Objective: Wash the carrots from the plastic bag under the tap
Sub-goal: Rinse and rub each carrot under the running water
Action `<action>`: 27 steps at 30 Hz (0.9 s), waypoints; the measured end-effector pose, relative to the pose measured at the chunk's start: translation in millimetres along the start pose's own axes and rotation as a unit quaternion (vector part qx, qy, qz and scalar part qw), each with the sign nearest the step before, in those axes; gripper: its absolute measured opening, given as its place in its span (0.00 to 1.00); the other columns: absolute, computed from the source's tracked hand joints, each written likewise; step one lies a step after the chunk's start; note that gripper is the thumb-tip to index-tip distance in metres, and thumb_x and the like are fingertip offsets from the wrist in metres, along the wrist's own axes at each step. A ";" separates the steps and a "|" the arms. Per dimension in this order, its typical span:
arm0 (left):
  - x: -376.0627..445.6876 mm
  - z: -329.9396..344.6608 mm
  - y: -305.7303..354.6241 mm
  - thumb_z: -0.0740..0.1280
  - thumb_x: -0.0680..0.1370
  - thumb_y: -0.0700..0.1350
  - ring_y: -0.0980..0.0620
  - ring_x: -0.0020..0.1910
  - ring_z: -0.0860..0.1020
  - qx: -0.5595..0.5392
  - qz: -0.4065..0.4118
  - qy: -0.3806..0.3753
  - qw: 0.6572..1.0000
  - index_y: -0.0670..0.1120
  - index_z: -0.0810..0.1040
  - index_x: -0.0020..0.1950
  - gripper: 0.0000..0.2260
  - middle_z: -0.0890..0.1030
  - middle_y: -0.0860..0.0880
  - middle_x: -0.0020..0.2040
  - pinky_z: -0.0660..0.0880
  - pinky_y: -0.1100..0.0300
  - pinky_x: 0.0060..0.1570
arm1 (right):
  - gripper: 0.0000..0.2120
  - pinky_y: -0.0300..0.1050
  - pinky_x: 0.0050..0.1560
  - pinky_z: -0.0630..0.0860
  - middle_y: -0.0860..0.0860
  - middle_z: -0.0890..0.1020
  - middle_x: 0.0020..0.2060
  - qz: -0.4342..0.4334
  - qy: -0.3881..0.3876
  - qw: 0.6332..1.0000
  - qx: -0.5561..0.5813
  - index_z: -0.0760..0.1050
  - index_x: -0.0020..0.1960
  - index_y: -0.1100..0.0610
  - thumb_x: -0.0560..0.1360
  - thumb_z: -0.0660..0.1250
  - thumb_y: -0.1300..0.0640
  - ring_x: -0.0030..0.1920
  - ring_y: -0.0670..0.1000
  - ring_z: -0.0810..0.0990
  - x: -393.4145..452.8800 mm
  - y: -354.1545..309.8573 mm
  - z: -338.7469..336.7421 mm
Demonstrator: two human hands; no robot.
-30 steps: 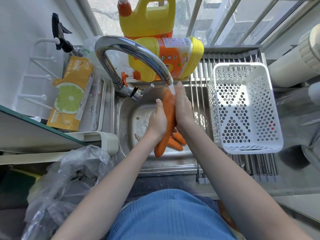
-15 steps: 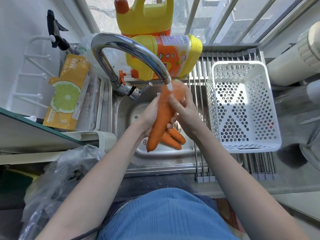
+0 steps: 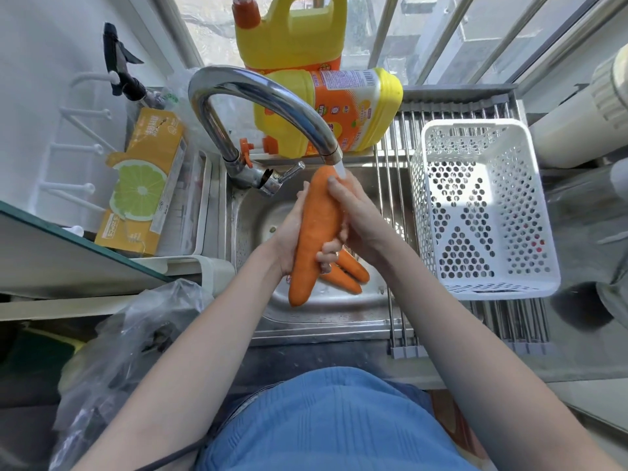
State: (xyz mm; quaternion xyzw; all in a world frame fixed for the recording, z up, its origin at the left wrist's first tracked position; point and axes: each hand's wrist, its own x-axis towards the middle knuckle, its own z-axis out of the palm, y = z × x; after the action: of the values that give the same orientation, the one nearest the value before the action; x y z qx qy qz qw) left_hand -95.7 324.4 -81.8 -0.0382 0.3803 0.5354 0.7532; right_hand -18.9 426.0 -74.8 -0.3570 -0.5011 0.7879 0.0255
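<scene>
Left hand (image 3: 292, 239) and right hand (image 3: 353, 219) both grasp 1 large carrot (image 3: 314, 232) under tap (image 3: 334, 158) stream. Best to rotate it, rub tip at 6 o'clock; 2 carrots (image 3: 350, 273) wait in sink (image 3: 251, 212).

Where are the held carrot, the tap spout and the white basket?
held carrot (image 3: 314, 232): head view, middle of its orange body.
tap spout (image 3: 268, 93): head view, top of the chrome arch.
white basket (image 3: 489, 292): head view, near rim.

A large orange carrot (image 3: 314, 232) is held upright beneath the tap (image 3: 265, 100); two more carrots (image 3: 350, 271) lie in the sink (image 3: 323, 321).
</scene>
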 end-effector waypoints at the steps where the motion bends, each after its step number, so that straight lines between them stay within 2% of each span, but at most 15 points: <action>1: 1.0 3.0 1.8 0.46 0.71 0.77 0.50 0.22 0.73 0.006 -0.004 0.020 1.000 0.40 0.77 0.45 0.42 0.74 0.44 0.27 0.73 0.61 0.26 | 0.27 0.44 0.41 0.79 0.53 0.79 0.56 0.000 0.019 1.000 -0.012 0.66 0.69 0.53 0.76 0.66 0.41 0.44 0.50 0.81 2.6 -2.9 1.5; 3: 2.0 8.0 5.4 0.51 0.72 0.76 0.48 0.27 0.76 0.000 -0.002 0.082 0.997 0.40 0.78 0.51 0.39 0.75 0.43 0.32 0.75 0.58 0.29 | 0.26 0.46 0.55 0.79 0.51 0.76 0.58 -0.030 0.083 0.991 -0.099 0.68 0.66 0.54 0.75 0.65 0.40 0.55 0.48 0.80 9.7 -5.5 3.8; 4: 3.3 8.1 6.2 0.51 0.74 0.74 0.48 0.28 0.77 0.000 0.021 0.108 0.994 0.42 0.79 0.52 0.37 0.77 0.43 0.33 0.75 0.58 0.30 | 0.24 0.47 0.57 0.77 0.50 0.76 0.56 -0.054 0.107 0.983 -0.139 0.68 0.64 0.56 0.77 0.65 0.41 0.55 0.47 0.78 11.5 -5.3 4.7; 7: 6.2 17.6 2.4 0.48 0.79 0.69 0.49 0.32 0.78 0.043 0.105 0.160 0.981 0.45 0.80 0.55 0.33 0.81 0.44 0.36 0.74 0.59 0.32 | 0.16 0.37 0.41 0.72 0.48 0.76 0.41 -0.117 0.159 0.956 -0.215 0.68 0.55 0.62 0.80 0.63 0.48 0.42 0.46 0.77 15.4 0.4 5.2; 9: 10.1 25.8 -4.8 0.50 0.78 0.69 0.49 0.28 0.74 0.083 0.140 0.237 0.958 0.44 0.81 0.49 0.33 0.77 0.42 0.33 0.71 0.61 0.27 | 0.13 0.31 0.34 0.68 0.49 0.76 0.38 -0.124 0.187 0.951 -0.215 0.68 0.51 0.60 0.81 0.61 0.49 0.39 0.47 0.76 15.0 0.1 9.3; 10: 11.2 28.7 -7.6 0.50 0.77 0.70 0.49 0.26 0.73 0.095 0.152 0.270 0.946 0.43 0.81 0.47 0.34 0.76 0.41 0.33 0.69 0.62 0.24 | 0.14 0.31 0.35 0.69 0.50 0.77 0.40 -0.128 0.190 0.950 -0.213 0.70 0.52 0.60 0.81 0.58 0.48 0.40 0.47 0.76 13.3 -1.9 12.2; 11: 13.4 30.6 -9.4 0.49 0.76 0.71 0.49 0.25 0.73 0.096 0.158 0.283 0.941 0.42 0.81 0.47 0.35 0.76 0.40 0.34 0.69 0.62 0.23 | 0.17 0.34 0.41 0.72 0.52 0.78 0.43 -0.142 0.198 0.938 -0.247 0.71 0.53 0.60 0.80 0.55 0.46 0.42 0.48 0.76 14.6 -3.5 14.0; 13: 15.9 31.8 -12.8 0.46 0.76 0.72 0.49 0.25 0.72 0.078 0.157 0.275 0.945 0.42 0.81 0.44 0.37 0.77 0.40 0.34 0.69 0.62 0.23 | 0.21 0.51 0.53 0.73 0.57 0.76 0.47 -0.145 0.197 0.928 -0.282 0.73 0.50 0.59 0.76 0.49 0.45 0.48 0.54 0.74 16.0 -6.7 15.7; 15: 15.5 29.6 -12.8 0.43 0.77 0.71 0.50 0.23 0.71 0.041 0.150 0.244 0.957 0.41 0.78 0.42 0.38 0.75 0.43 0.28 0.68 0.63 0.22 | 0.14 0.59 0.54 0.72 0.53 0.73 0.41 -0.113 0.214 0.945 -0.217 0.66 0.41 0.53 0.78 0.47 0.48 0.44 0.52 0.72 22.6 -7.7 14.0; 17: 14.5 23.7 -9.4 0.43 0.78 0.69 0.51 0.21 0.71 0.004 0.141 0.206 0.968 0.41 0.77 0.42 0.37 0.74 0.45 0.25 0.68 0.64 0.21 | 0.15 0.55 0.48 0.70 0.48 0.70 0.37 -0.098 0.222 0.946 -0.213 0.63 0.40 0.53 0.84 0.48 0.53 0.40 0.48 0.69 27.4 -6.4 8.8; 19: 7.8 20.0 -3.1 0.44 0.79 0.69 0.52 0.21 0.71 -0.021 0.100 0.151 0.983 0.41 0.76 0.42 0.35 0.73 0.46 0.26 0.70 0.64 0.23 | 0.16 0.48 0.43 0.69 0.47 0.72 0.37 -0.074 0.216 0.956 -0.185 0.67 0.40 0.55 0.84 0.51 0.52 0.38 0.46 0.70 28.2 -5.9 5.3; 21: 1.9 18.1 3.1 0.46 0.79 0.68 0.53 0.21 0.70 -0.038 0.045 0.107 0.993 0.42 0.75 0.40 0.33 0.73 0.47 0.26 0.70 0.65 0.24 | 0.20 0.44 0.43 0.72 0.49 0.79 0.41 -0.022 0.193 0.977 -0.089 0.75 0.45 0.56 0.83 0.51 0.46 0.42 0.48 0.77 26.3 -9.2 7.1; 22: 0.8 18.3 4.1 0.47 0.79 0.68 0.53 0.21 0.70 -0.034 0.027 0.101 0.994 0.42 0.75 0.38 0.33 0.73 0.47 0.26 0.70 0.65 0.24 | 0.24 0.45 0.46 0.76 0.53 0.83 0.46 -0.003 0.171 0.985 -0.019 0.79 0.51 0.57 0.82 0.52 0.42 0.46 0.51 0.81 25.1 -11.0 7.8; 24: 0.1 21.2 3.6 0.49 0.79 0.67 0.53 0.20 0.71 -0.012 0.011 0.103 0.995 0.42 0.77 0.36 0.33 0.73 0.47 0.26 0.70 0.65 0.24 | 0.28 0.50 0.51 0.80 0.59 0.84 0.49 -0.009 0.117 0.990 0.079 0.78 0.60 0.63 0.80 0.57 0.39 0.48 0.57 0.84 21.5 -12.6 5.9; 27: 2.0 22.2 0.6 0.52 0.80 0.66 0.49 0.21 0.73 0.031 0.009 0.155 0.987 0.40 0.76 0.43 0.30 0.75 0.43 0.27 0.71 0.63 0.24 | 0.15 0.47 0.44 0.80 0.58 0.83 0.40 0.007 0.080 0.992 0.102 0.75 0.55 0.63 0.80 0.63 0.50 0.38 0.55 0.83 17.8 -19.5 3.6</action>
State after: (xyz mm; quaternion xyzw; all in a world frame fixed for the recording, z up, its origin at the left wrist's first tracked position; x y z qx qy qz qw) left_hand -84.1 336.5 -67.1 -0.0938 0.5098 0.5175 0.6808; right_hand -40.5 439.9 -67.7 -0.4179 -0.4116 0.8042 0.0958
